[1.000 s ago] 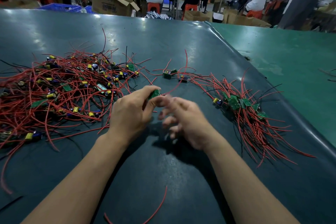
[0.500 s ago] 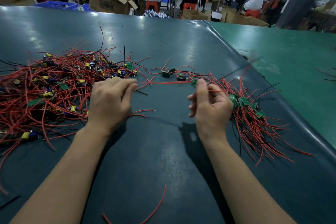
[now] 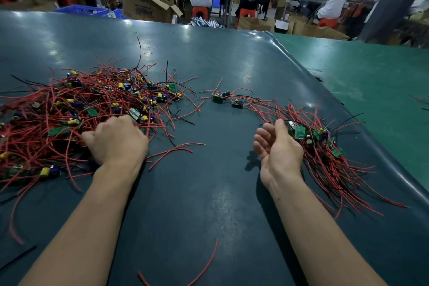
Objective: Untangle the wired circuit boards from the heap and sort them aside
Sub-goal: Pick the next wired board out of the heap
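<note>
Tangled heap point(image 3: 76, 114) under curled left hand point(image 3: 116, 140), right hand point(image 3: 276, 146) grip loose beside sorted pile point(image 3: 325, 153)

left hand point(image 3: 117, 140) in heap point(image 3: 76, 116); right hand point(image 3: 277, 146) beside sorted boards point(image 3: 325, 146)

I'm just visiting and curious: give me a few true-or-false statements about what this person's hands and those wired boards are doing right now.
1. The left hand rests on the big tangled heap. True.
2. The right hand lies flat on the heap at the left. False: it is beside the sorted pile at the right, fingers relaxed.
3. Most wires are red. True.
4. A few boards lie apart between heap and pile. True.
5. The table is bright yellow. False: it is dark blue-green.
</note>
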`<action>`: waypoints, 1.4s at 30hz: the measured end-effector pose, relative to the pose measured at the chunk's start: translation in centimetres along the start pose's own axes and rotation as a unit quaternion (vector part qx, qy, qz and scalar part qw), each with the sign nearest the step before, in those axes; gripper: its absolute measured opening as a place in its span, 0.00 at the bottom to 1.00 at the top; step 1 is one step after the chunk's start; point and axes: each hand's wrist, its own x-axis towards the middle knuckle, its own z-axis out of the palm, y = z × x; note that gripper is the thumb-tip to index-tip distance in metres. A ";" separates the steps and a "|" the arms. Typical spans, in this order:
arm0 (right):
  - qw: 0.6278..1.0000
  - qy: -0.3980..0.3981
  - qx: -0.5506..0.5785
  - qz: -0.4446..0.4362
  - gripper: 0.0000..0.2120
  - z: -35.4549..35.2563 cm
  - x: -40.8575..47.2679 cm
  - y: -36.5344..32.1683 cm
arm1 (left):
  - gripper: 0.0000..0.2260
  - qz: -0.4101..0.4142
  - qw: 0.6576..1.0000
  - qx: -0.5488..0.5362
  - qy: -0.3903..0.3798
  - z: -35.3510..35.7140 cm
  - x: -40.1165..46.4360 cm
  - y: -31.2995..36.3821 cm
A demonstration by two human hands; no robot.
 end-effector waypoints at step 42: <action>0.951 -0.283 -0.121 0.022 0.09 1.3 -2.4 1.5 | 0.09 0.042 0.604 -0.742 -0.287 0.0 -5.3 6.2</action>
